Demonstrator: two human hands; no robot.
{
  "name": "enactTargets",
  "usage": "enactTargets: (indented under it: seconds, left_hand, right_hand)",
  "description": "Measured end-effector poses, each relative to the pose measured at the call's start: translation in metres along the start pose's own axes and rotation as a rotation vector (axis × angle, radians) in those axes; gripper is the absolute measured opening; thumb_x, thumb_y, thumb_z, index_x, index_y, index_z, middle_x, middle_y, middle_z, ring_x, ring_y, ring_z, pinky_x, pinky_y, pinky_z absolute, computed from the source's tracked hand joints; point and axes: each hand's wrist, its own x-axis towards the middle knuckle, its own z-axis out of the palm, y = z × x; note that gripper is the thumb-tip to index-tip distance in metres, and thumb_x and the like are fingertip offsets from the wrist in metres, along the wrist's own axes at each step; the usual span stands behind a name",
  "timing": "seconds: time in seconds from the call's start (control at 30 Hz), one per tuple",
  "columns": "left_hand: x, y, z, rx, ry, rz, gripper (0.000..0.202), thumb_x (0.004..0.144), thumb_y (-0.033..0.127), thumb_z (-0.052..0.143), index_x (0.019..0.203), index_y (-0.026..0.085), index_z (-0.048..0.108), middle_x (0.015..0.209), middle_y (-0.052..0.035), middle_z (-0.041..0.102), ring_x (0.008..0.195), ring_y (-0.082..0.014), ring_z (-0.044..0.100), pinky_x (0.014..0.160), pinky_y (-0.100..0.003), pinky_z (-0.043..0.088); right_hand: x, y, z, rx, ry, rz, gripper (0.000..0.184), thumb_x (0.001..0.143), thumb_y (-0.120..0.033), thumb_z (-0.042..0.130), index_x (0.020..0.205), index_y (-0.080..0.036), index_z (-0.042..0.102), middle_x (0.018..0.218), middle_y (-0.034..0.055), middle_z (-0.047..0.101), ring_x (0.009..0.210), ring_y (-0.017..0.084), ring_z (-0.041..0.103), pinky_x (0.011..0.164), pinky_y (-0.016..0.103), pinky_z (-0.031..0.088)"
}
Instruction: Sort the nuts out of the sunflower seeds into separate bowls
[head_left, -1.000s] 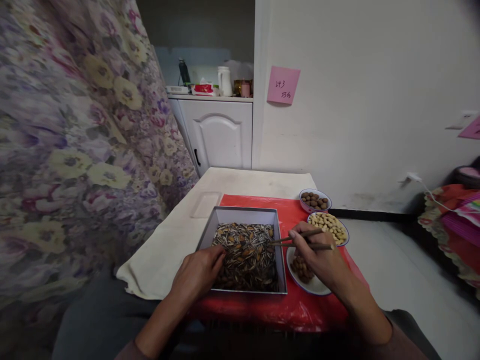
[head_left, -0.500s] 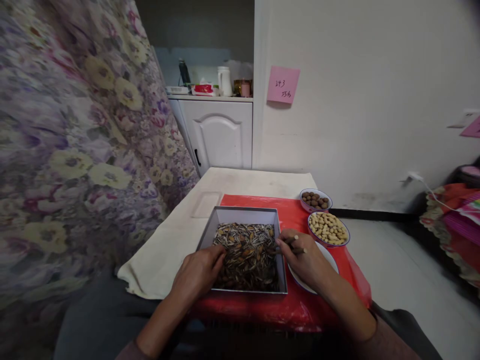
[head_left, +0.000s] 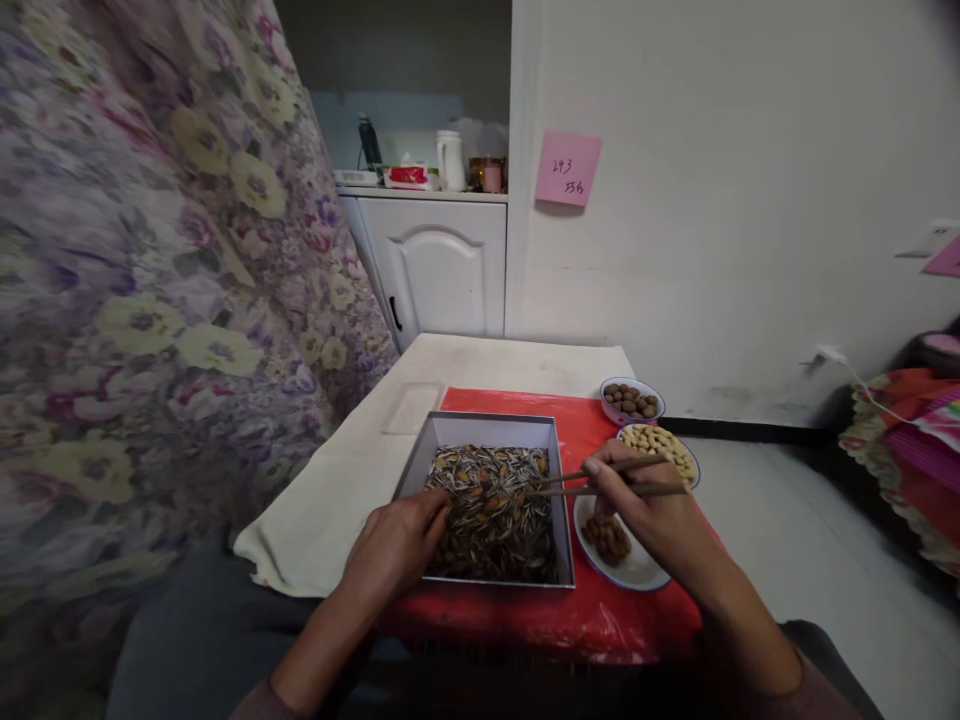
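Observation:
An open square box (head_left: pixel 420 455) holds striped sunflower seeds (head_left: pixel 495 520) with brown almonds (head_left: pixel 480 487) mixed in. My left hand (head_left: pixel 399 542) is closed at the box's left wall, fingers curled over the rim and hiding what they touch inside. With my right hand (head_left: pixel 637 500) I grip a pair of chopsticks (head_left: pixel 562 490). Their tips are slightly apart over the seeds at the box's right side; I cannot tell whether anything is between them. Under my right hand stands a white plate (head_left: pixel 641 572) with a small pile of almonds (head_left: pixel 609 540), partly covered by the hand.
Behind the plate are a bowl of peanuts (head_left: pixel 660 447) and a bowl of round brown nuts (head_left: pixel 630 401). A clear plastic lid (head_left: pixel 414 409) lies on the pale cloth (head_left: pixel 337 500) left of the red sheet (head_left: pixel 510 402). A floral curtain (head_left: pixel 217 350) hangs at the left.
My right hand has moved right, away from the box's rim. The chopsticks now stretch left over the seeds, and the almonds on the plate show. My left hand has stayed put.

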Motion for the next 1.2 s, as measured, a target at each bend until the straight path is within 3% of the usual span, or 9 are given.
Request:
enactTargets:
  seconds: [0.3,0.4,0.53,0.7,0.83,0.97,1.03,1.2]
  left_hand:
    - [0.002,-0.002,0.003,0.016,0.002,0.010,0.024,0.097,0.032,0.036,0.090,0.026,0.057,0.086,-0.0006,0.071,0.080,-0.0204,0.067,0.064,-0.028,0.035]
    - [0.002,-0.002,0.002,0.023,0.003,0.009,0.023,0.097,0.032,0.036,0.088,0.026,0.056,0.085,0.0000,0.071,0.079,-0.0200,0.067,0.063,-0.028,0.034]
    - [0.002,-0.001,0.001,0.014,-0.009,0.001,0.024,0.097,0.033,0.036,0.088,0.026,0.057,0.086,0.0002,0.071,0.080,-0.0195,0.066,0.064,-0.027,0.034]
    - [0.002,0.000,0.001,0.014,-0.011,-0.002,0.025,0.098,0.034,0.035,0.090,0.026,0.058,0.087,-0.0003,0.071,0.082,-0.0193,0.066,0.066,-0.027,0.034]
    - [0.002,0.000,0.001,0.001,-0.018,-0.005,0.025,0.098,0.033,0.035,0.090,0.026,0.057,0.086,-0.0005,0.070,0.081,-0.0190,0.066,0.065,-0.027,0.035]
    - [0.001,0.000,0.001,0.007,-0.019,-0.004,0.024,0.097,0.033,0.036,0.087,0.026,0.056,0.084,-0.0001,0.070,0.079,-0.0185,0.066,0.064,-0.026,0.034]
    - [0.001,0.000,0.001,0.011,-0.019,-0.010,0.024,0.097,0.033,0.036,0.087,0.025,0.056,0.084,-0.0003,0.069,0.079,-0.0182,0.066,0.064,-0.026,0.034]
    - [0.000,0.002,-0.001,-0.001,-0.023,-0.009,0.023,0.097,0.031,0.037,0.085,0.025,0.056,0.083,-0.0006,0.070,0.078,-0.0185,0.066,0.064,-0.027,0.036]
  right_hand:
    - [-0.022,0.000,-0.080,-0.039,0.274,0.094,0.028,0.090,-0.047,0.060,0.079,-0.022,0.065,0.060,0.0013,0.065,0.066,0.019,0.066,0.056,0.024,0.050]
    - [-0.025,0.004,-0.092,-0.083,0.228,0.133,0.033,0.089,-0.050,0.059,0.074,-0.022,0.064,0.059,0.0020,0.065,0.061,0.018,0.064,0.052,0.024,0.050]
    - [-0.024,0.005,-0.092,-0.105,0.169,0.155,0.032,0.090,-0.050,0.057,0.078,-0.021,0.065,0.055,0.0012,0.062,0.051,0.017,0.060,0.046,0.025,0.049]
    - [-0.021,-0.005,-0.070,-0.009,0.323,0.068,0.023,0.089,-0.044,0.062,0.087,-0.022,0.067,0.065,0.0020,0.067,0.059,0.018,0.065,0.053,0.026,0.053]
    - [-0.009,-0.005,-0.030,-0.005,0.190,0.031,0.021,0.093,-0.039,0.057,0.088,-0.021,0.068,0.081,0.0038,0.070,0.067,0.018,0.067,0.059,0.027,0.054]
    - [0.005,0.014,0.015,-0.169,0.070,-0.187,0.018,0.095,-0.027,0.051,0.090,-0.021,0.068,0.086,0.0059,0.071,0.078,0.020,0.067,0.074,0.032,0.052]
    - [0.010,0.026,0.033,-0.237,-0.015,-0.214,0.019,0.097,-0.024,0.048,0.096,-0.020,0.067,0.091,0.0078,0.071,0.083,0.020,0.066,0.076,0.032,0.051]
    - [0.011,0.035,0.048,-0.270,-0.072,-0.188,0.020,0.097,-0.025,0.048,0.090,-0.020,0.066,0.085,0.0059,0.071,0.077,0.020,0.067,0.071,0.030,0.050]
